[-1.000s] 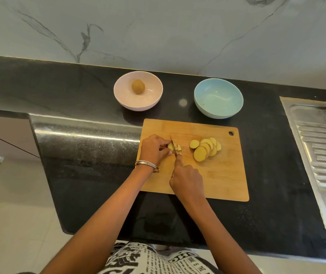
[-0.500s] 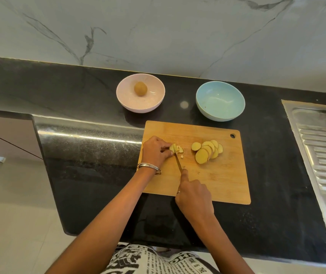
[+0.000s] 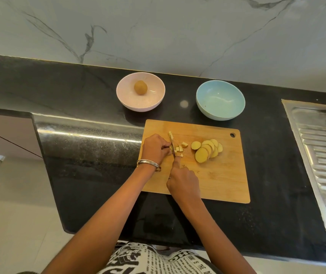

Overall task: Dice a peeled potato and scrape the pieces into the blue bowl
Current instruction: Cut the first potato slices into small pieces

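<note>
Nearest the camera, a black-and-white printed garment (image 3: 154, 260) sits at the frame bottom, w/ both forearms reaching up from it to the wooden cutting board (image 3: 217, 178), which lies on the black countertop (image 3: 91, 175). On the board's near-left part, the right hand (image 3: 183, 180) is wrapped around a knife handle, which the hand hides, index finger stretched fwd along the spine; the knife (image 3: 173, 146) blade runs away from the person, edge down among the potato pieces. Just left of the blade, at the board's left edge, the left hand (image 3: 155, 148) has its fingers curled, tips pinching a bit of potato against the board; that bit is mostly hidden, so can't tell its shape. A metal bangle (image 3: 148, 164) circles the left wrist. Right beside the blade lie a few small potato cubes (image 3: 180, 148), one more sitting further up near the knife tip. Toward the board's centre-right, a fanned pile of round potato slices (image 3: 207, 150) overlaps, apart from the cubes. Beyond the board's far edge, near its right corner, sits the blue bowl (image 3: 220, 99), nothing in it. Beyond the board's far-left corner is a pink bowl (image 3: 140, 91) w/ one whole unpeeled potato (image 3: 140, 87) inside. Off the board's right side, well apart, a steel sink drainboard (image 3: 324, 155). Furthest back, a marble wall (image 3: 158, 32).
</note>
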